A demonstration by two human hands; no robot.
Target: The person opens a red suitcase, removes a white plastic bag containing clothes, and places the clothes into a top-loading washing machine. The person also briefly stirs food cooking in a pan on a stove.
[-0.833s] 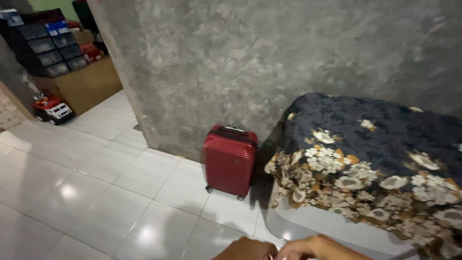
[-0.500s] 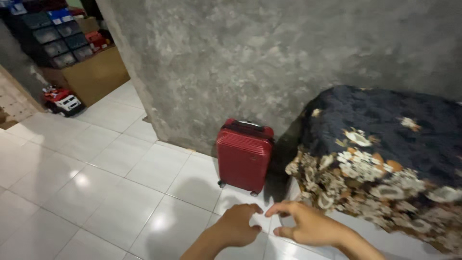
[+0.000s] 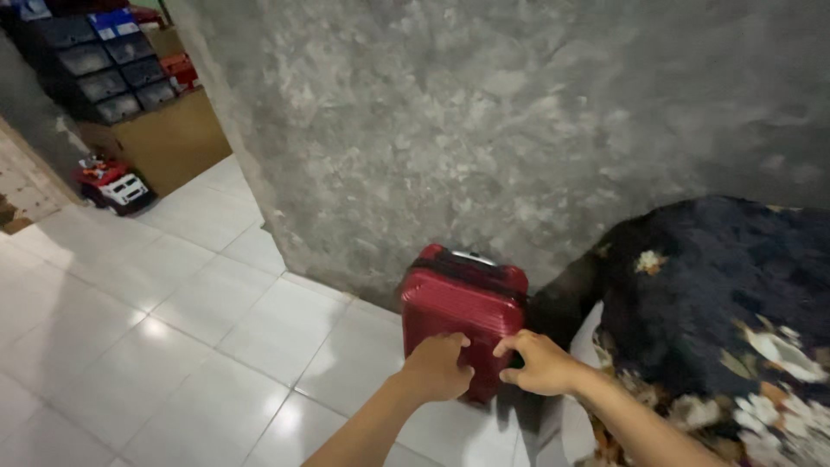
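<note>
A small red hard-shell suitcase (image 3: 462, 298) stands upright on its wheels against a grey concrete wall (image 3: 484, 121). Both my hands reach out to its front face. My left hand (image 3: 437, 367) rests curled against the lower front of the case. My right hand (image 3: 540, 361) touches the case's right front edge, fingers bent around the corner. Whether either hand truly grips the case is not clear. A black handle sits on top of the suitcase.
A bed or table under a dark floral cloth (image 3: 726, 303) stands just right of the suitcase. White glossy floor tiles (image 3: 173, 329) spread to the left. Far left are a toy truck (image 3: 112, 184), a wooden cabinet (image 3: 164, 143) and stacked dark drawer boxes (image 3: 95, 69).
I have moved closer to the suitcase. Both hands rose from the bottom edge of view and went forward until they touch the case's front.
</note>
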